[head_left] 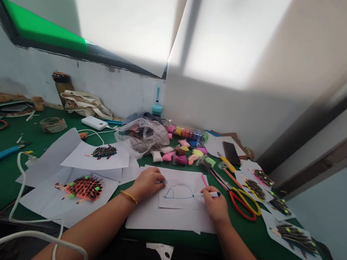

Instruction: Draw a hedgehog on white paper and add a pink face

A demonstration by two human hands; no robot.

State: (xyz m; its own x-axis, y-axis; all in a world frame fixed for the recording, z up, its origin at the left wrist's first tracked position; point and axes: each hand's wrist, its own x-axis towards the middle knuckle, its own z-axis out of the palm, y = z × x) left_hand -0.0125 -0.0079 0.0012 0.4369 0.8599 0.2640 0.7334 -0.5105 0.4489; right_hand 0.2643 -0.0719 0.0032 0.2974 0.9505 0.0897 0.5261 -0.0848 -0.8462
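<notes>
My right hand (216,207) grips a white marker (212,195) with a dark blue end, its tip at the right end of a blue outline. That outline, a rounded body with a pointed left end, is drawn on a small white sheet (177,204). Beneath it lie larger white sheets (145,218). My left hand (148,184) rests on the papers left of the drawing, fingers curled around a small pale thing I cannot make out. Left of my arm lie papers with a pink spiky hedgehog picture (84,188) and a dark hedgehog picture (103,151).
Red-and-yellow-handled scissors (244,204) lie right of my right hand, near several finished hedgehog pictures (295,237). Colourful clay packets (178,158) and a plastic bag (144,136) sit behind the papers. A phone (231,153) lies back right. A white cable (18,193) crosses the table's left front.
</notes>
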